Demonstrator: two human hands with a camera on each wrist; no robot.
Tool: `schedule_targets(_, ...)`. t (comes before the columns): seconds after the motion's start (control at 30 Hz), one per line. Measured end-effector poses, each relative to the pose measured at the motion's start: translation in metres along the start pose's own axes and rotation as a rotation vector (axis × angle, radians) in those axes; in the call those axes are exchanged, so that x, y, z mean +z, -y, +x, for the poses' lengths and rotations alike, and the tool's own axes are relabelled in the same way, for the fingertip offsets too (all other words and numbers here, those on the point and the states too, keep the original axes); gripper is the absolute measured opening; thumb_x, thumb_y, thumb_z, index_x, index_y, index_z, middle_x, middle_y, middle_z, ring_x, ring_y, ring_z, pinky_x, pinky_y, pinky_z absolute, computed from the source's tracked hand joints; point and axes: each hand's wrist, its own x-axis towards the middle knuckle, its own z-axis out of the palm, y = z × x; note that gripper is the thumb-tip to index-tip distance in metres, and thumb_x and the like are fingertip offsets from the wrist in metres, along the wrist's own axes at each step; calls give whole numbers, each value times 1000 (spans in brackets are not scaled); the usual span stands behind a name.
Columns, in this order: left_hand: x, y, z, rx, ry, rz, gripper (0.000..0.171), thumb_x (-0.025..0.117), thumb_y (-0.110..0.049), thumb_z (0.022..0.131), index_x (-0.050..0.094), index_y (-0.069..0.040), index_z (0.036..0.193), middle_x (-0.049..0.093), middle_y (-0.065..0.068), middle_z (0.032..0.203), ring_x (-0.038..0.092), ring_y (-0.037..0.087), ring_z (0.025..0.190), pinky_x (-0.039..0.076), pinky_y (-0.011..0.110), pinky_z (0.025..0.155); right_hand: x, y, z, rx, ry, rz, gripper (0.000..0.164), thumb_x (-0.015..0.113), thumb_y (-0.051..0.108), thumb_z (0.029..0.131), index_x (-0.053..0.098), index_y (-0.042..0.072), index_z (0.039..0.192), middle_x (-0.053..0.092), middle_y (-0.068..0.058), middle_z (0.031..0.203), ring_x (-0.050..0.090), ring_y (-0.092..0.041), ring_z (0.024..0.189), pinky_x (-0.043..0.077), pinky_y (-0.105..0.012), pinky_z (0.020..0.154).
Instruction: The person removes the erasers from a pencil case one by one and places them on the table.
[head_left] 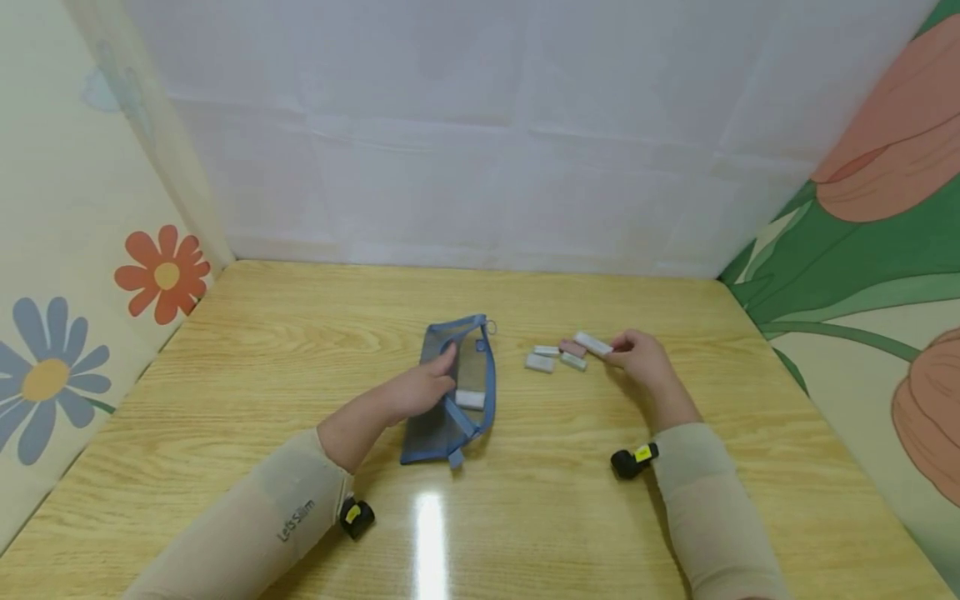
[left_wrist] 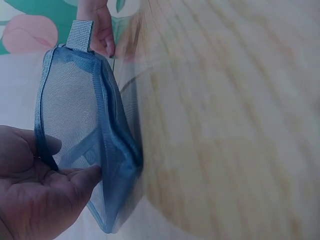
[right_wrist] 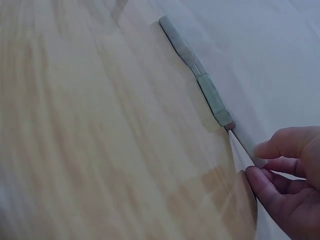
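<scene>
My left hand grips the near-left edge of a blue mesh zipper pouch, and its mouth gapes toward the right. In the left wrist view, thumb and fingers pinch the mesh pouch at its rim. One white eraser-like block lies inside the pouch. Over on the right, my right hand pinches the end of a long white eraser between thumb and fingers. Beside that eraser lie a pink block, a pale green block and two whitish blocks, grouped closely together.
A light wood-grain table carries everything. White cloth hangs behind it, and flower-painted panels stand at both sides. A small metal ring is attached at the pouch's far corner.
</scene>
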Motion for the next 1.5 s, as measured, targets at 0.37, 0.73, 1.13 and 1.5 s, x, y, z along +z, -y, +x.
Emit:
schedule_targets(0.37,0,1,1,-7,-2,1,62,34,-14,96,-3,-11,146,-2,13,151,0,29,138,5,45,110,-1,2,-5,9,52,3,26,65,14,82,60,-2,102,60,-16,98,53,-26,88,43,-35,77)
schedule_targets(0.73,-1,1,0,-27,3,11,62,33,-16,97,-4,-14,146,-3,12,151,0,28,138,6,45,110,1,1,-5,33,66,-17,26,63,16,85,60,2,106,58,-14,101,52,-26,90,42,-36,79)
schedule_targets(1.13,-1,2,3,-17,9,2,62,33,-15,97,-4,-12,146,-3,12,151,0,27,138,5,44,111,1,1,-3,41,61,4,31,64,18,84,59,0,110,59,-16,103,53,-27,92,43,-36,81)
schedule_targets(1.5,0,1,3,2,0,16,62,34,-12,96,-3,-7,145,0,16,151,3,31,138,5,44,111,-3,16,-3,34,-14,47,30,60,19,88,59,2,112,57,-17,112,52,-30,102,43,-41,87)
